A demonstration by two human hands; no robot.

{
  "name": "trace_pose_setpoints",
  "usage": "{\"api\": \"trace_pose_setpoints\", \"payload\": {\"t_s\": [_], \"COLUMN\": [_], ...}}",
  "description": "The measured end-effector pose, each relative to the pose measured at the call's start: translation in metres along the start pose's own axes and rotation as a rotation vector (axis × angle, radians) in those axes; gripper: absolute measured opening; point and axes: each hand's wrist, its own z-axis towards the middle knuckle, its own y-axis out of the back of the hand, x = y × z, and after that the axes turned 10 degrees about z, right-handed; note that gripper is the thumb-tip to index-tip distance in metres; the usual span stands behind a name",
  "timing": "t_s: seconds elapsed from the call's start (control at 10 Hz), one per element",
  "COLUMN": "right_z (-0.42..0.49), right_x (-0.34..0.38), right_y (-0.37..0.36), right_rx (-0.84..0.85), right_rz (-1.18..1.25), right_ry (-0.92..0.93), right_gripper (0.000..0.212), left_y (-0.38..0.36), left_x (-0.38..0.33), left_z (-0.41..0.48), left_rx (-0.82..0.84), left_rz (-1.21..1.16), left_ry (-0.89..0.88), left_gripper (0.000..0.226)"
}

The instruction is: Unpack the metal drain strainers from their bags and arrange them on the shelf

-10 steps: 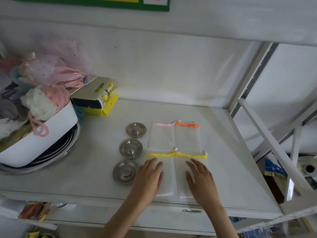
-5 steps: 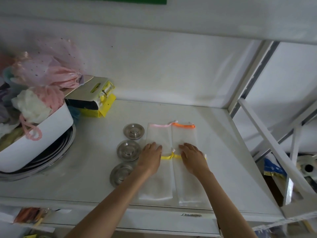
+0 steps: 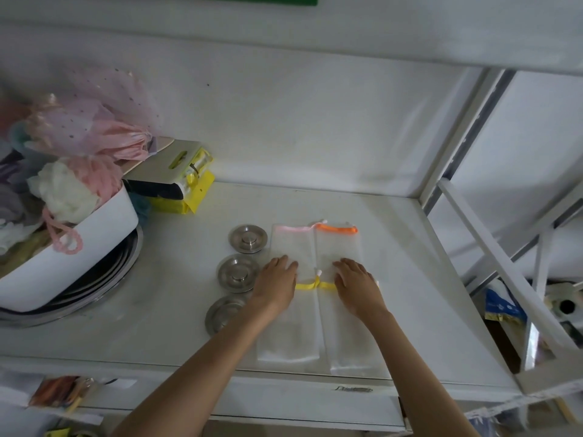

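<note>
Metal strainers (image 3: 238,273) sit in a column of three on the shelf (image 3: 410,279), just left of the flat empty bags (image 3: 315,310); left hand (image 3: 276,287) and right hand (image 3: 358,287) press palms-down, fingers spread, gripping nothing.

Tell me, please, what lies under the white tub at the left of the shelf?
Under the white tub sits a stack of shallow metal pans; only their curved rims show at its right and front. How many there are, and anything within them, is hidden by the tub.
</note>
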Motion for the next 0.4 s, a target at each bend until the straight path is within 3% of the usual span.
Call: {"api": "trace_pose_setpoints", "payload": {"t_s": [0.2, 0.4], "right_z": [-0.034, -0.085], "right_x": [0.021, 0.057], "right_y": [0.018, 0.043], "right_rx": [-0.164, -0.075], "right_rz": [0.071, 0.108], "right_ry": [-0.061, -0.135], "right_gripper": [0.026, 0.019], "left_y": [0.028, 0.067], "left_x": [-0.001, -0.003], "left_z": [-0.030, -0.086], "left_rx": [-0.051, 0.059], "left_rz": [0.054, 0.129], "left_ry": [0.012, 0.023], "left_gripper": [0.026, 0.027]}}
